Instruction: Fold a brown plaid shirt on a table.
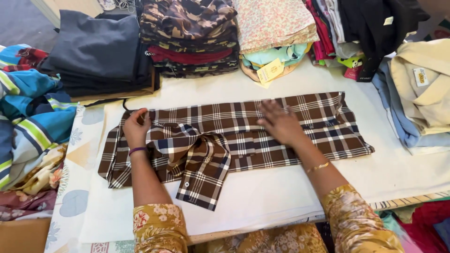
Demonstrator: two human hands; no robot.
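Note:
A brown, white and navy plaid shirt point(323, 126) lies lengthwise across the white table top point(262, 192), folded into a long strip with one cuffed sleeve hanging toward me. My left hand point(136, 127) pinches the fabric near the shirt's left end, by the collar. My right hand point(280, 122) lies flat, fingers spread, pressing on the middle of the shirt. A purple band sits on my left wrist, a gold bangle on my right.
Stacks of folded clothes line the far edge: dark grey point(98, 49), camouflage and red point(190, 37), floral pink and mint with a yellow tag point(274, 33), black point(375, 23). Cream and blue garments point(422, 89) lie right; striped blue fabric point(28, 112) left.

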